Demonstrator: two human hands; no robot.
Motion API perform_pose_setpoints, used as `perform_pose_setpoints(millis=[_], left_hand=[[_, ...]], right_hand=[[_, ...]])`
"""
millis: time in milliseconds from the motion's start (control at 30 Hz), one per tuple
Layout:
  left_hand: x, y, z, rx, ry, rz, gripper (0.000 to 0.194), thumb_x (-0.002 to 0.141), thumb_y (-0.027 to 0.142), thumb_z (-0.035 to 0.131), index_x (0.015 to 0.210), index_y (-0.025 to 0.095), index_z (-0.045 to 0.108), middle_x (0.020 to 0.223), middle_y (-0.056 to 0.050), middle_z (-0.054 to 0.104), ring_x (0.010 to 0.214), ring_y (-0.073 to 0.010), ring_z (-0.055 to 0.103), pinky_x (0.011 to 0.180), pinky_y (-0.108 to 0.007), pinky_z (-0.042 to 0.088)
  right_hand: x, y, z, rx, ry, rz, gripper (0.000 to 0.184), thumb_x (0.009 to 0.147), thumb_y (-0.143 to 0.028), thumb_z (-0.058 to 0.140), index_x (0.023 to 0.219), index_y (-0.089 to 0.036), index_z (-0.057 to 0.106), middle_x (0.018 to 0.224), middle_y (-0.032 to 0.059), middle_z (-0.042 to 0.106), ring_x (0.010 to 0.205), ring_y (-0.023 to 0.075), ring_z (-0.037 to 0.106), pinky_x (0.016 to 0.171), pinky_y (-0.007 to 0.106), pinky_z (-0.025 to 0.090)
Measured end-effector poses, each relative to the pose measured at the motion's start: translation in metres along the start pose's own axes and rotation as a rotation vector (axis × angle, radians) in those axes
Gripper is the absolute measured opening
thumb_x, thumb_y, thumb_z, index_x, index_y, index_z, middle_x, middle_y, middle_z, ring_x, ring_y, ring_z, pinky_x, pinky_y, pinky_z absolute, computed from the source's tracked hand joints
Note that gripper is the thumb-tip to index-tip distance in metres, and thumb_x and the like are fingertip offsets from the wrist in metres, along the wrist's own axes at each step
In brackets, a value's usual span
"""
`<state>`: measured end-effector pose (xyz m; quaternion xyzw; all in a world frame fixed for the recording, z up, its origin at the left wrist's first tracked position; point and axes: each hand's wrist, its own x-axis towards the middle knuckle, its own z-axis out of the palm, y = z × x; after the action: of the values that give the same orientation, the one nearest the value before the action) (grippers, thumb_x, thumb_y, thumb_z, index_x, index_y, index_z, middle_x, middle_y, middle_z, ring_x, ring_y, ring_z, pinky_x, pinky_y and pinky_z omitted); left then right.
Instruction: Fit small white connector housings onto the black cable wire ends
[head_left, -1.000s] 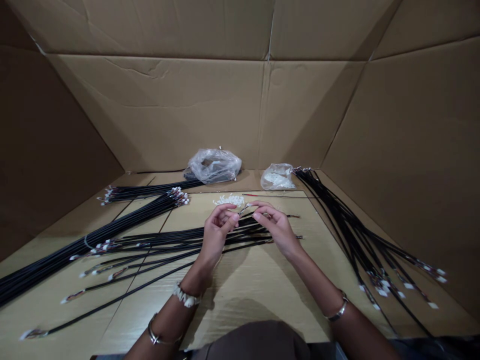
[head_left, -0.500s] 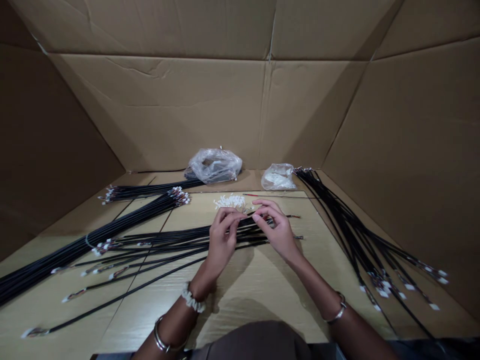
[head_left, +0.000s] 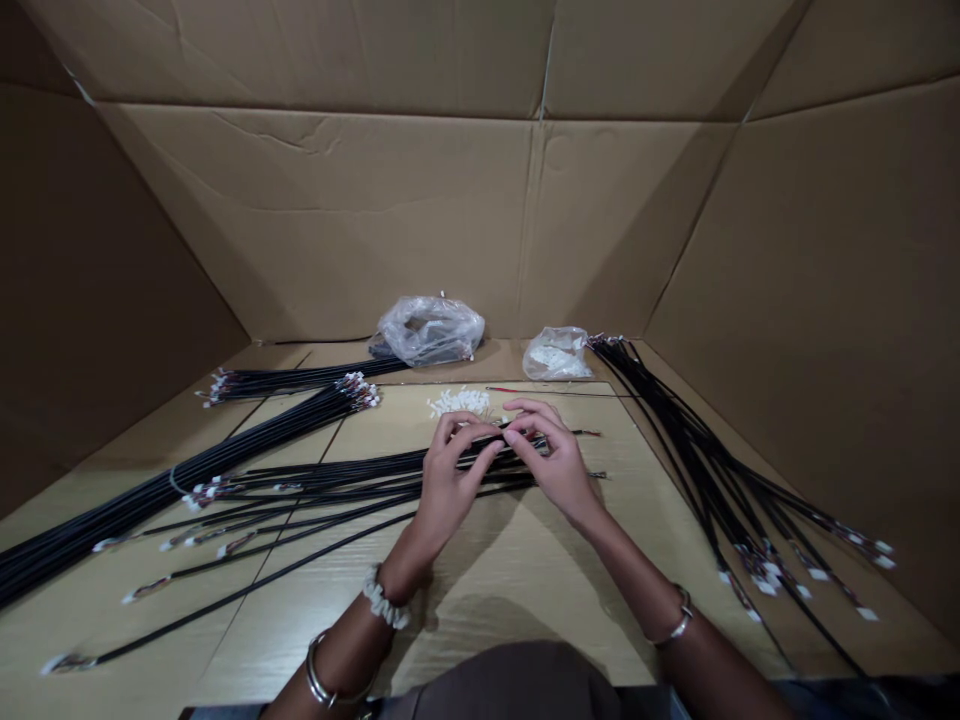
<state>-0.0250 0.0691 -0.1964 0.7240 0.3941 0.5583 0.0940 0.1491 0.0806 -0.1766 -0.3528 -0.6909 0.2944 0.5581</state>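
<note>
Above the middle of the table, my left hand (head_left: 452, 468) and my right hand (head_left: 550, 456) meet at the fingertips. Both pinch the wire end of a thin black cable (head_left: 489, 446); the fingers partly cover it. Fine loose wires and a small white piece show just beyond the fingertips. Under and beside my hands lie several black cables (head_left: 352, 466), their left ends fitted with white connectors (head_left: 202, 494). Just past my left hand is a heap of small white connector housings (head_left: 459, 402).
A tied bundle of black cables (head_left: 247, 446) lies on the left, another bundle (head_left: 300, 380) behind it. Cables with white connectors (head_left: 697, 450) fan out on the right. Two clear plastic bags (head_left: 429, 332) stand at the back, near a thin red tool (head_left: 501, 390). Cardboard walls (head_left: 330, 220) enclose the table.
My left hand has turned and shifted right, its fingertips now touching those of my right hand. The wire end has dropped lower between them. A cable's connector end has appeared at left.
</note>
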Motion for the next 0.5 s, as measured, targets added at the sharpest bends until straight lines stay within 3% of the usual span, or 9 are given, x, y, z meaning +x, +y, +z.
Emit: perform_pose_setpoints(millis=[267,500], left_hand=[[0.001,-0.001,-0.001,0.058,-0.003,0.046,0.024,0.102,0.034,0.065,0.119,0.018,0.068,0.121,-0.009,0.071,0.102,-0.0214,0.071,0.087,-0.041,0.062],[-0.001,0.004,-0.003,0.167,-0.053,0.129,0.021,0.103,0.033,0.065,0.118,0.018,0.068,0.119,-0.008,0.070,0.095,-0.0189,0.070,0.082,-0.037,0.063]], right_hand=[[0.003,0.008,-0.005,0.135,-0.108,0.229,0.025,0.103,-0.038,0.065,0.116,-0.018,0.071,0.126,0.0094,0.072,0.112,0.0251,0.071,0.098,0.048,0.058],[0.006,0.011,-0.005,0.201,-0.135,0.377,0.027,0.102,-0.035,0.067,0.123,-0.019,0.069,0.131,0.0102,0.070,0.116,0.0263,0.070,0.099,0.049,0.059]])
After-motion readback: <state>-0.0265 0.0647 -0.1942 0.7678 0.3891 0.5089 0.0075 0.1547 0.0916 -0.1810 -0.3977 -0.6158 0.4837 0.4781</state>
